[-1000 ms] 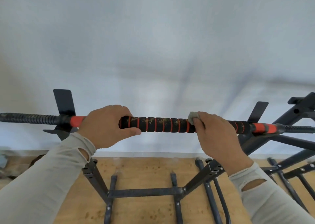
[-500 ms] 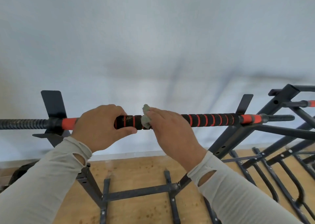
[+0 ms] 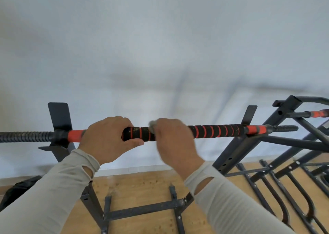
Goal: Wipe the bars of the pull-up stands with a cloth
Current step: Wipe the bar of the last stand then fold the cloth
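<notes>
Two hands work one bar [image 3: 213, 131] of a pull-up stand [image 3: 236, 150], a black foam grip ringed in orange that runs level across the frame in front of a pale wall. The left hand [image 3: 106, 139] wraps the bar just right of its bare orange section, fingers over the top and thumb underneath, holding it steady. The right hand [image 3: 173, 137] is curled round the bar close beside it, with only a short stretch of foam showing between the two; a small grey cloth [image 3: 153, 124] is bunched under its fingers and peeks out at the top left of the knuckles. That hand is blurred, so exactly how the fingers lie on the cloth cannot be told.

The step in hand looks to be the wipe along the foam. Pale specks show on the stretch between the hands, so that part likely needs more passes. To do it well, the cloth should ring the whole bar, not only its top, and the wrist should roll as the hand slides so the underside is cleaned too. The left hand should brace against the stroke and give way when the cloth reaches it.

Both forearms, in light grey sleeves [image 3: 53, 189], rise from the lower corners, wrists bent over the bar. A second stand [image 3: 284, 109] waits at the right, above a wooden floor [image 3: 142, 189].
</notes>
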Tool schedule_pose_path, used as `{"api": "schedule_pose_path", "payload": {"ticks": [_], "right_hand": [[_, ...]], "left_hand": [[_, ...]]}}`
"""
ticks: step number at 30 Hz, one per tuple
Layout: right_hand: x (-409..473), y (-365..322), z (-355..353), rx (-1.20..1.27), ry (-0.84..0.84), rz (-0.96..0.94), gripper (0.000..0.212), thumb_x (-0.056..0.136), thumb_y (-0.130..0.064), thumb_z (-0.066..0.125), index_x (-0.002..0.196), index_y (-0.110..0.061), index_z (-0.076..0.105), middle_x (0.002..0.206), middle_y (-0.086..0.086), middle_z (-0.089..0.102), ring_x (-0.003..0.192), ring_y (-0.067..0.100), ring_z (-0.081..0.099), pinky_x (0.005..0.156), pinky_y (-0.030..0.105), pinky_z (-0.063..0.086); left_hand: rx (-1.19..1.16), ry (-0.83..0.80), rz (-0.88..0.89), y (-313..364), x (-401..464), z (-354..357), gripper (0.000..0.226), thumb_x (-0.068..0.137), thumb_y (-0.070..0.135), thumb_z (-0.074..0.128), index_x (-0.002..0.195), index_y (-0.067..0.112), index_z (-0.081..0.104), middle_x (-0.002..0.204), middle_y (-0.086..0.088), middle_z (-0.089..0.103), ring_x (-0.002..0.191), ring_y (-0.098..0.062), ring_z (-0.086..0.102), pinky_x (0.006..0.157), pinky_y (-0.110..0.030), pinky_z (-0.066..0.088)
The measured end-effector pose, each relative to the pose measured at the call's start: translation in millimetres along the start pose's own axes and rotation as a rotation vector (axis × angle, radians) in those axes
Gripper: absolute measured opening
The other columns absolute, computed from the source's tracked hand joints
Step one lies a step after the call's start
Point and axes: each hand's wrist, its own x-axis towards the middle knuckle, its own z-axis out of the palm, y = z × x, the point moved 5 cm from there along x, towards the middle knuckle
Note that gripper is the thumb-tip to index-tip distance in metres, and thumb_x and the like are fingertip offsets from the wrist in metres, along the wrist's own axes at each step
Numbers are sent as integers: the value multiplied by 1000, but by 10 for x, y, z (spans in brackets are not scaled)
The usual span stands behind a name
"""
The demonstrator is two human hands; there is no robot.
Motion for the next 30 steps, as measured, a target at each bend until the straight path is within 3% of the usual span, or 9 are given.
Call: {"api": "schedule_pose_path", "payload": {"ticks": [3,6,9,11,15,20,25,27,30], "right_hand": [[-26,-41,93,97,26,-64,15,92,-14,50,95,-27,58,82,-10,56,73,16,49,70,30,44],[-121,354,-23,4,-1,-56,19,91,-8,52,96,-26,56,84,-11,59,75,15,51,70,32,52],[-200,999,-145,-183,-186,58,35,89,1,55,98,-31,45,71,-12,43,71,17,51,65,29,50],[-274,1413,-290,-314,-233,133,32,89,-1,55,105,-29,51,75,-12,48,71,17,54,65,29,48],[-385,1840,-452,-337,-335,409,21,92,-8,59,95,-20,42,83,-5,53,76,17,54,70,28,45],[-232,1165,-264,-261,-226,227,17,91,-7,52,100,-22,54,85,-4,49,74,22,60,65,34,51],[-69,-21,-147,24,-11,82,24,81,-4,55,83,-27,54,74,-6,52,65,26,58,55,32,38],[-73,-289,-44,181,86,8,19,82,-5,59,90,-22,64,83,-1,65,72,27,63,66,37,49],[-104,-200,59,200,135,-66,26,88,-8,60,109,-17,72,106,3,75,94,27,71,87,39,54]], "left_hand": [[1,-1,-1,-1,-1,-4,46,76,82,51,92,39,58,82,18,56,79,-4,54,67,-32,47],[-5,7,2,8,-5,-7,45,77,82,51,91,39,58,82,18,56,80,-5,54,67,-31,46],[8,16,19,4,-11,-3,47,77,83,48,89,39,57,80,17,57,76,-2,53,64,-29,46],[10,17,17,-9,-12,2,47,76,84,47,88,40,57,79,17,56,75,-2,53,64,-29,47],[8,21,18,0,-8,4,47,76,84,46,88,40,57,79,18,56,74,-1,54,64,-29,47],[3,35,25,-5,-1,10,45,77,83,48,88,40,57,79,18,56,75,-2,53,62,-28,43],[6,50,34,2,-7,14,47,75,84,48,86,39,57,77,19,55,74,-3,53,59,-28,39],[12,44,41,24,-11,-2,56,71,91,39,84,39,56,75,18,55,73,-4,53,58,-27,40],[18,18,35,21,-1,-1,58,72,92,37,86,40,57,77,17,57,73,-2,54,62,-29,46]]}}
